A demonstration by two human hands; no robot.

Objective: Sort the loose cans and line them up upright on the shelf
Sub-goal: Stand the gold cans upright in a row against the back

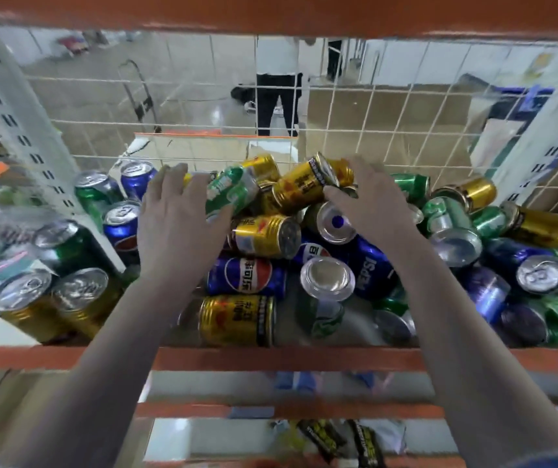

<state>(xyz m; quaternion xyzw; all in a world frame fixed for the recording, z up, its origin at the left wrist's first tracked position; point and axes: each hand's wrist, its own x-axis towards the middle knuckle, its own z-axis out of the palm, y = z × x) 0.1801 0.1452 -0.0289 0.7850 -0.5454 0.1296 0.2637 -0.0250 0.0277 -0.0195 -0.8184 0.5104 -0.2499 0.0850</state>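
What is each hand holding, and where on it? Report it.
The left hand has its grip round the side of a tilted green can. The right hand rests on the pile; whether it holds a can cannot be told.

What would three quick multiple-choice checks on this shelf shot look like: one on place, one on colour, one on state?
1. Where do the upright cans stand?
A. at the shelf's left end
B. at its right end
C. on the floor

2. What colour is the can under the left hand?
A. blue
B. gold
C. green

3. How do most cans in the middle pile lie?
A. stacked upright
B. on their sides, jumbled
C. boxed

Answers:
1 A: the upright cans stand left of the pile.
2 C: the left hand wraps a green can; the right hand reaches by a gold can.
3 B: the pile shows can sides and ends every way.
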